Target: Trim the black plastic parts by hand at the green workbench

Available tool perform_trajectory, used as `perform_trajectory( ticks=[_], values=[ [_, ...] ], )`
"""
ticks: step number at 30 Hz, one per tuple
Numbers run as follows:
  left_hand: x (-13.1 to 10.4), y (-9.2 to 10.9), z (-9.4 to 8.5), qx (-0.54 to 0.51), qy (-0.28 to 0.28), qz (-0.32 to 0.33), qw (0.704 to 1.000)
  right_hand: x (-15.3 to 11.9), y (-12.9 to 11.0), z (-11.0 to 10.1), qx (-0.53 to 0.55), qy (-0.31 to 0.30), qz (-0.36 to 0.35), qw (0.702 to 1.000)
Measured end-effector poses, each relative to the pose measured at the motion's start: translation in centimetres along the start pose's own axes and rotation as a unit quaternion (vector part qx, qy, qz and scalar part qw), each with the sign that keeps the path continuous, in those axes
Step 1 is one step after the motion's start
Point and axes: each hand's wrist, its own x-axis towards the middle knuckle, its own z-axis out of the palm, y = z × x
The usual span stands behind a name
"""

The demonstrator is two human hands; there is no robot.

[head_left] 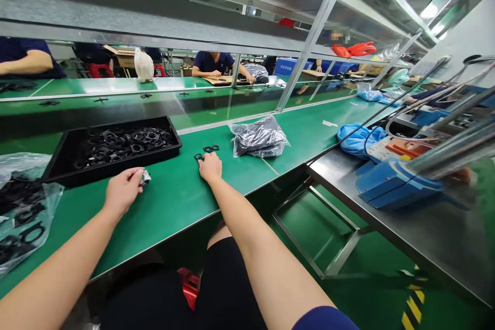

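My left hand [122, 192] is closed in a pinch on a small shiny silver-and-white piece [146, 177], too small to make out further. It is over the green tabletop [170, 206], just in front of a black tray [116, 171] heaped with black plastic parts [135, 142]. Out to the right, my right hand [211, 167] has its fingers closed at a black ring-shaped part [198, 157] on the table. More black ring-shaped parts [211, 148] lie just beyond its knuckles. The fingertips of this hand are partly hidden.
A clear bag of black parts [27, 216] lies at the left edge. A filled plastic bag [259, 136] sits right of my right hand. A metal side table [332, 180] carries a blue machine [394, 183]. Metal posts [315, 36] hold an overhead shelf. Co-workers sit across the line.
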Motion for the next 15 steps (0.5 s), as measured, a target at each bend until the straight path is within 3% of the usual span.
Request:
perform_trajectory(
  ticks=[2, 5, 10, 15],
  values=[
    [0.3, -0.9, 1.8, -0.047, -0.005, -0.004, 0.999, 0.3, 0.1, 0.1, 0.019, -0.003, 0.004, 1.0],
    [0.8, -2.1, 3.0, -0.086, 0.0, -0.012, 0.996, 0.5, 0.4, 0.2, 0.042, -0.003, 0.003, 0.999],
    [1.8, -2.4, 2.4, -0.216, -0.045, -0.04, 0.975, 1.2, 0.3, 0.6, 0.041, -0.027, 0.014, 0.999],
    [2.5, -1.7, 1.5, -0.316, -0.12, -0.079, 0.938, 1.4, -0.3, 1.6, 0.081, 0.022, 0.006, 0.996]
  ],
)
